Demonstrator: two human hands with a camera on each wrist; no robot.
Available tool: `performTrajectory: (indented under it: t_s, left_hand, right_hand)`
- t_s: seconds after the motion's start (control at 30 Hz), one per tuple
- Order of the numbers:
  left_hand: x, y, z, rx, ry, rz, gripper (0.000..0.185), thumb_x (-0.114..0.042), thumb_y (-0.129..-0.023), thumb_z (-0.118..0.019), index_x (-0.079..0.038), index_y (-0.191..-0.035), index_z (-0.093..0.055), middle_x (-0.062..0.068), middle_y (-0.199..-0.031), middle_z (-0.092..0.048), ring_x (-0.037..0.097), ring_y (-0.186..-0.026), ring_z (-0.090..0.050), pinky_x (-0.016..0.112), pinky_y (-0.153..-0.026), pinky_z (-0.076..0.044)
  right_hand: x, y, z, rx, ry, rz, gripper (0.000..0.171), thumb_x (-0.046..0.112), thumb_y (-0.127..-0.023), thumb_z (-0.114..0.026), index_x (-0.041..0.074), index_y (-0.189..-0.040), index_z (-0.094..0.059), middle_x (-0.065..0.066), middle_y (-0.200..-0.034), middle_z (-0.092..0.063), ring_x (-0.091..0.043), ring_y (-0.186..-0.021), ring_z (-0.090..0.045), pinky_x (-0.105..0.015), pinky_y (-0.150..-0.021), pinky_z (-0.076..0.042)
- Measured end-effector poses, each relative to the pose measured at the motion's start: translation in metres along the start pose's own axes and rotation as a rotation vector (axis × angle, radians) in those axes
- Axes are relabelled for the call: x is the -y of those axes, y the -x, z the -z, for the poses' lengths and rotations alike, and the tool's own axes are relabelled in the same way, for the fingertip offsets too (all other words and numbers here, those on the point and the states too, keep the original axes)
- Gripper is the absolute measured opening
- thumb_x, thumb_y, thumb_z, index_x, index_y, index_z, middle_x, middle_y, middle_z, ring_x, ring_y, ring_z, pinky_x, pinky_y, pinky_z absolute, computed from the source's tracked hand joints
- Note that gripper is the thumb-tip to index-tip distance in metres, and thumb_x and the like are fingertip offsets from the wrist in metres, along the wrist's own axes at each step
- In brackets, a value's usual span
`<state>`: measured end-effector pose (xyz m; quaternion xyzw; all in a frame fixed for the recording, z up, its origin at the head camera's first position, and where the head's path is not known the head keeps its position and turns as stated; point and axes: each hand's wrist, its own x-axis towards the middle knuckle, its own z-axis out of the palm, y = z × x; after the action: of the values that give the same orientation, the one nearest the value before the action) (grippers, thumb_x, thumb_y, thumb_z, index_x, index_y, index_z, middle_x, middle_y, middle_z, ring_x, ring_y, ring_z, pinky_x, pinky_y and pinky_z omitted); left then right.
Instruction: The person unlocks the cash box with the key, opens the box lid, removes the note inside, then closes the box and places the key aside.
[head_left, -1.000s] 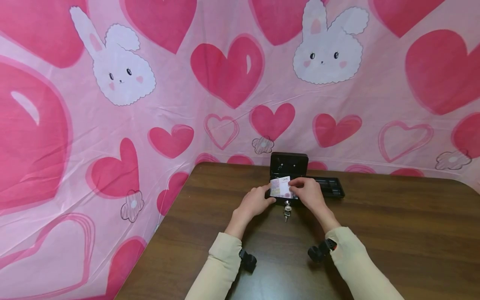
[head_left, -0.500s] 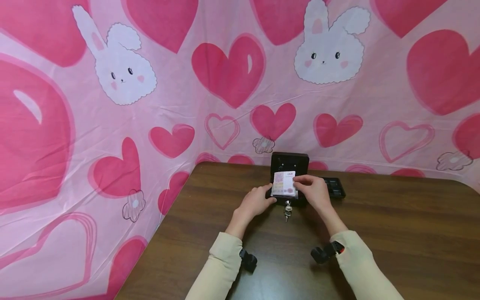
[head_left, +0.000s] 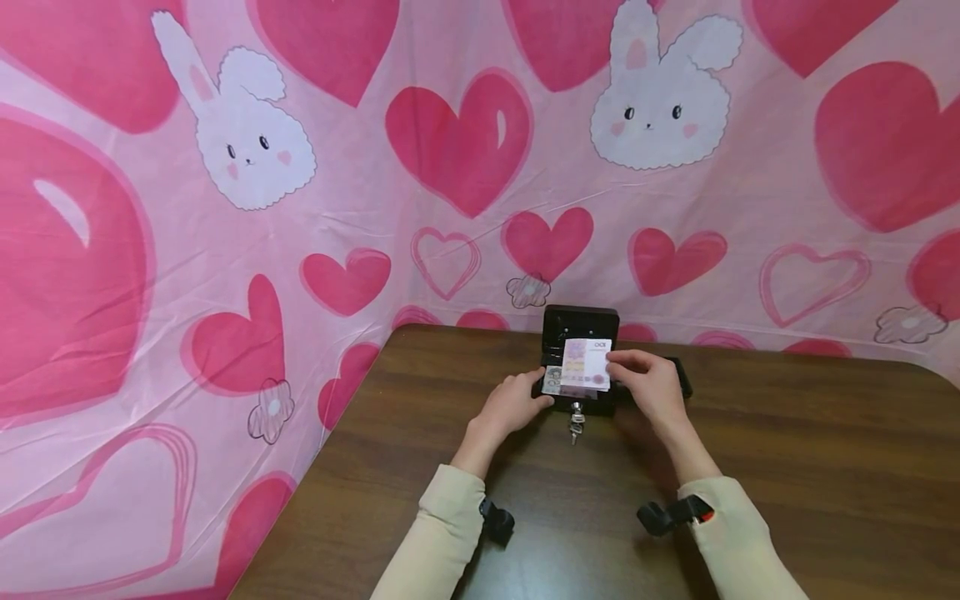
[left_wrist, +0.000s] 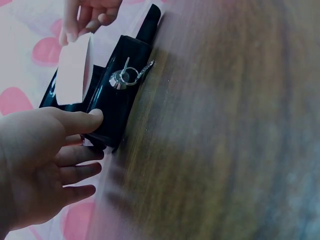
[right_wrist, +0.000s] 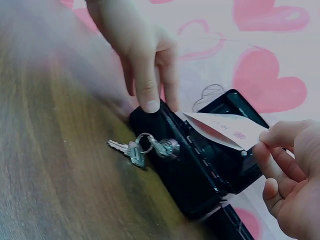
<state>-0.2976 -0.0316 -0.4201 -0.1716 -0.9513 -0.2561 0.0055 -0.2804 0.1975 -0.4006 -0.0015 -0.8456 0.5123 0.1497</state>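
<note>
A small black cash box (head_left: 604, 407) stands on the table with its lid (head_left: 557, 323) raised. My left hand (head_left: 512, 406) grips the box's left front corner, thumb on the front edge and a finger around the side. My right hand (head_left: 651, 385) pinches the right edge of folded banknotes (head_left: 587, 363), pale with pink and purple print, and holds them above the box. In the right wrist view the banknotes (right_wrist: 222, 131) gape along the fold. A grey-green banknote (head_left: 552, 380) shows in the box underneath. Keys (head_left: 577, 426) on a ring hang from the front lock.
A black compartment tray (head_left: 683, 377) lies right of the box, mostly hidden behind my right hand. The brown wooden table (head_left: 810, 467) ends at the back against a pink cloth (head_left: 465, 275) with hearts and rabbits. Each wrist carries a black camera (head_left: 498, 522).
My right hand has moved right and slightly up with the pinched banknotes, uncovering the grey-green banknote in the box. My left hand stays on the box corner.
</note>
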Motion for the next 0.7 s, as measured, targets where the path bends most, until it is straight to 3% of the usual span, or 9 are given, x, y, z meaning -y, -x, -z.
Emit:
performTrajectory:
  t_s: [0.13,0.37,0.7]
  left_hand:
    - [0.001,0.000,-0.001,0.002,0.005,0.001,0.058,-0.034,-0.096,-0.066,-0.011,-0.147,-0.050,0.009,-0.144,-0.057,0.026,-0.127,-0.059,0.043,-0.103,-0.049]
    - [0.001,0.000,-0.001,0.009,0.009,0.004,0.058,-0.033,-0.095,-0.066,-0.012,-0.147,-0.050,0.009,-0.145,-0.056,0.025,-0.128,-0.059,0.043,-0.104,-0.049]
    - [0.000,0.001,0.000,0.007,0.023,0.003,0.058,-0.033,-0.096,-0.066,-0.010,-0.147,-0.050,0.009,-0.146,-0.055,0.023,-0.127,-0.059,0.042,-0.104,-0.049]
  right_hand:
    - [-0.001,0.002,0.006,-0.012,-0.016,0.013,0.032,0.030,-0.092,-0.072,0.007,-0.113,-0.075,-0.013,-0.110,-0.074,0.005,-0.083,-0.058,-0.011,-0.073,-0.047]
    - [-0.003,0.007,0.019,0.008,-0.026,-0.017,0.035,0.031,-0.093,-0.069,0.005,-0.117,-0.072,-0.010,-0.111,-0.073,-0.002,-0.087,-0.056,-0.011,-0.076,-0.046]
    - [-0.001,0.009,0.033,0.037,-0.080,-0.011,0.037,0.028,-0.093,-0.071,0.002,-0.119,-0.070,0.021,-0.091,-0.068,0.001,-0.086,-0.055,-0.012,-0.076,-0.046]
